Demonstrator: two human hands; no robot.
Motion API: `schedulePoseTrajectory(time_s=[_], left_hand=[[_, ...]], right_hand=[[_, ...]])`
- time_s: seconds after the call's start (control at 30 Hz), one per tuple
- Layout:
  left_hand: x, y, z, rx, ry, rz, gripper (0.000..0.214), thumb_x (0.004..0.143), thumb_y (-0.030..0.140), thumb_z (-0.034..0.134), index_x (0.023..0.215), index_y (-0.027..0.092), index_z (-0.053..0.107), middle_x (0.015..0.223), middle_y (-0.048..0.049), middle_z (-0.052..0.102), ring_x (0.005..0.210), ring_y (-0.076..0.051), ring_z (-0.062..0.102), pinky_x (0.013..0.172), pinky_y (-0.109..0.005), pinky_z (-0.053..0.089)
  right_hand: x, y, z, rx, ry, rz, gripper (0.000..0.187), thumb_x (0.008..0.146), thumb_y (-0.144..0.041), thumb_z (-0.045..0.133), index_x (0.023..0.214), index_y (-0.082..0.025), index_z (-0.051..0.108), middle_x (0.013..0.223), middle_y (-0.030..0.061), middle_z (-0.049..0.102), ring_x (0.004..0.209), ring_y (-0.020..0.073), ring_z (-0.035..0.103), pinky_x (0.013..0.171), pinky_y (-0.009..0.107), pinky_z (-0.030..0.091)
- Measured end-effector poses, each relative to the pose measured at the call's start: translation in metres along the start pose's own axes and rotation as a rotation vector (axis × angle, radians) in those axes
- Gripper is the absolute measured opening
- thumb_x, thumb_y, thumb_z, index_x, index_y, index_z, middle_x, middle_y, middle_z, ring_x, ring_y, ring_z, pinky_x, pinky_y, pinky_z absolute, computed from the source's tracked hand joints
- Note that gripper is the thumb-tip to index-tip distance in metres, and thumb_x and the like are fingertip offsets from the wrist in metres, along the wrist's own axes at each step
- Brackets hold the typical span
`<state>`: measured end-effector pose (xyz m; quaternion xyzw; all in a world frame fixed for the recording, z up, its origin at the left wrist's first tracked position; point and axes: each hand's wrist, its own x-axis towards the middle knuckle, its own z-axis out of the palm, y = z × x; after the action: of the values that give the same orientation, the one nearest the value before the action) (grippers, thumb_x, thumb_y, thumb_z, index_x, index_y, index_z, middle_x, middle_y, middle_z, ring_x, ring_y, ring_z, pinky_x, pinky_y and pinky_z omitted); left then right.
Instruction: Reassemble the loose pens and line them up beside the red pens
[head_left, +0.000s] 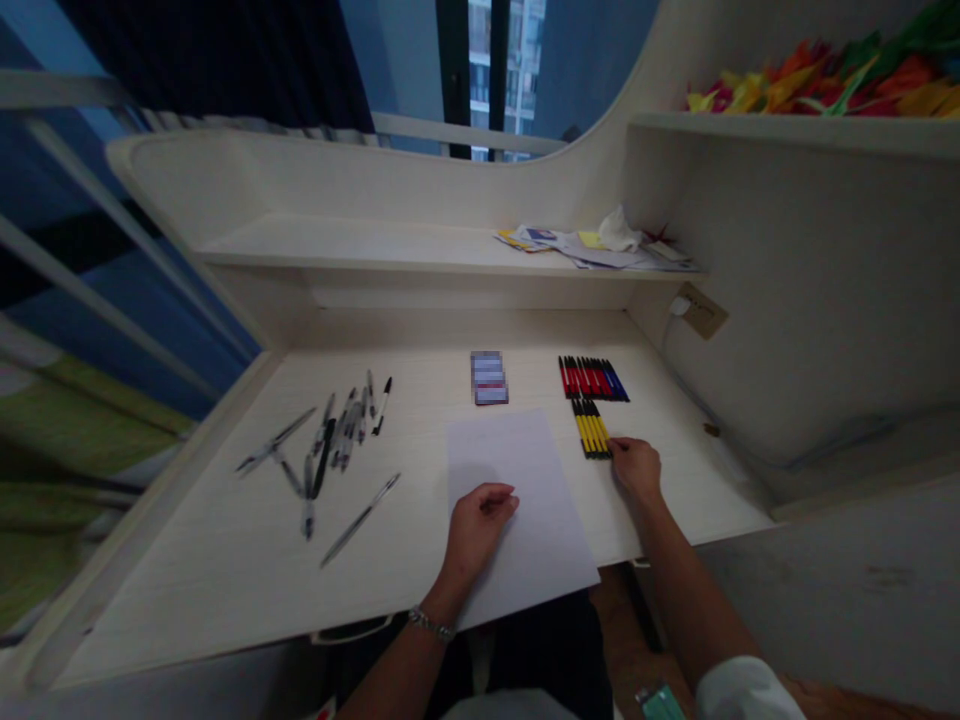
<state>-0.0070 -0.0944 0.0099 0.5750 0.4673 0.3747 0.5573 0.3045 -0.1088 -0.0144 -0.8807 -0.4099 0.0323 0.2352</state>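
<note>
Yellow pens (591, 430), black-ended: laid flat side by side, nearer than adjacent red pens (583, 378) and blue pens (615, 381).

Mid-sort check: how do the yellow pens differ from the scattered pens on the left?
The yellow pens are yellow with black ends; the scattered pens are mostly clear or grey, with some black. The yellow pens lie side by side; the scattered pens point various ways. The right hand is at the yellow pens, while neither hand is near the scattered pens. Both groups lie on the desk.

No text, label, brand, number or sign can be read here.
</note>
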Motion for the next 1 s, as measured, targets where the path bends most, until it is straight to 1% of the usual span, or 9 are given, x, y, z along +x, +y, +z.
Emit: schedulePoseTrajectory(time_s=[0.23, 0.4, 0.5, 0.57, 0.63, 0.73, 0.8, 0.9, 1.0], left_hand=[[0.0, -0.003, 0.0, 0.016, 0.001, -0.016, 0.025, 0.07, 0.034, 0.072, 0.088, 0.017, 0.071, 0.084, -0.0077, 0.073, 0.078, -0.021, 0.068, 0.077, -0.036, 0.053], [-0.002, -0.002, -0.002, 0.048, 0.003, -0.011, 0.026, 0.071, 0.035, 0.071, 0.089, 0.017, 0.072, 0.084, -0.0071, 0.073, 0.077, -0.021, 0.068, 0.076, -0.034, 0.053], [-0.004, 0.0, -0.007, 0.086, 0.025, 0.005, 0.027, 0.072, 0.037, 0.069, 0.09, 0.017, 0.072, 0.085, -0.0064, 0.073, 0.078, -0.021, 0.068, 0.076, -0.034, 0.053], [-0.006, 0.002, -0.012, 0.119, 0.05, 0.024, 0.026, 0.074, 0.037, 0.067, 0.09, 0.018, 0.072, 0.087, -0.0058, 0.073, 0.08, -0.02, 0.068, 0.077, -0.033, 0.053], [-0.008, 0.003, -0.018, 0.151, 0.075, 0.046, 0.024, 0.076, 0.037, 0.065, 0.09, 0.019, 0.072, 0.088, -0.0052, 0.073, 0.082, -0.02, 0.068, 0.078, -0.032, 0.052], [-0.01, 0.005, -0.029, 0.209, 0.125, 0.071, 0.024, 0.079, 0.037, 0.062, 0.091, 0.019, 0.071, 0.09, -0.0045, 0.073, 0.083, -0.019, 0.067, 0.079, -0.031, 0.052], [-0.01, 0.005, -0.041, 0.267, 0.173, 0.084, 0.024, 0.08, 0.037, 0.06, 0.092, 0.019, 0.071, 0.091, -0.0041, 0.073, 0.084, -0.018, 0.067, 0.08, -0.031, 0.052], [-0.006, 0.003, -0.066, 0.398, 0.257, 0.114, 0.024, 0.082, 0.038, 0.059, 0.093, 0.02, 0.071, 0.092, -0.0034, 0.073, 0.084, -0.018, 0.067, 0.08, -0.031, 0.051], [0.01, 0.001, -0.102, 0.569, 0.349, 0.126, 0.027, 0.084, 0.038, 0.055, 0.095, 0.02, 0.071, 0.093, -0.004, 0.073, 0.084, -0.018, 0.066, 0.081, -0.031, 0.05]], right_hand=[[-0.002, -0.003, 0.001, -0.005, 0.008, -0.038, 0.036, 0.084, -0.042, 0.049, 0.097, -0.022, 0.075, 0.091, 0.0107, 0.073, 0.08, 0.0251, 0.066, 0.067, 0.031, 0.044], [-0.006, -0.007, -0.003, 0.015, 0.007, -0.042, 0.039, 0.086, -0.044, 0.046, 0.097, -0.02, 0.075, 0.087, 0.0116, 0.073, 0.077, 0.0236, 0.065, 0.067, 0.03, 0.043], [-0.013, -0.012, -0.007, 0.044, 0.06, -0.036, 0.044, 0.088, -0.045, 0.042, 0.103, -0.017, 0.072, 0.091, 0.0129, 0.071, 0.078, 0.023, 0.063, 0.069, 0.031, 0.043], [-0.022, -0.021, -0.007, 0.081, 0.124, -0.079, 0.047, 0.09, -0.045, 0.039, 0.107, -0.014, 0.069, 0.095, 0.0136, 0.07, 0.079, 0.0227, 0.062, 0.073, 0.033, 0.044], [-0.036, -0.036, -0.004, 0.139, 0.123, -0.199, 0.046, 0.091, -0.044, 0.038, 0.108, -0.013, 0.068, 0.099, 0.0133, 0.068, 0.083, 0.0224, 0.061, 0.078, 0.034, 0.044], [-0.063, -0.066, 0.008, 0.196, -0.031, -0.487, 0.038, 0.091, -0.04, 0.043, 0.109, -0.017, 0.068, 0.105, 0.0106, 0.067, 0.097, 0.0223, 0.058, 0.09, 0.035, 0.042], [-0.081, -0.085, 0.019, 0.168, -0.102, -0.608, 0.035, 0.091, -0.038, 0.045, 0.113, -0.02, 0.066, 0.111, 0.0098, 0.065, 0.104, 0.0232, 0.055, 0.094, 0.036, 0.04], [-0.097, -0.101, 0.033, 0.108, -0.134, -0.676, 0.033, 0.09, -0.037, 0.049, 0.113, -0.023, 0.067, 0.119, 0.0099, 0.061, 0.11, 0.0259, 0.051, 0.095, 0.039, 0.039], [-0.101, -0.102, 0.044, 0.072, -0.123, -0.686, 0.03, 0.089, -0.037, 0.051, 0.11, -0.025, 0.068, 0.124, 0.0099, 0.058, 0.114, 0.0283, 0.047, 0.095, 0.043, 0.038]])
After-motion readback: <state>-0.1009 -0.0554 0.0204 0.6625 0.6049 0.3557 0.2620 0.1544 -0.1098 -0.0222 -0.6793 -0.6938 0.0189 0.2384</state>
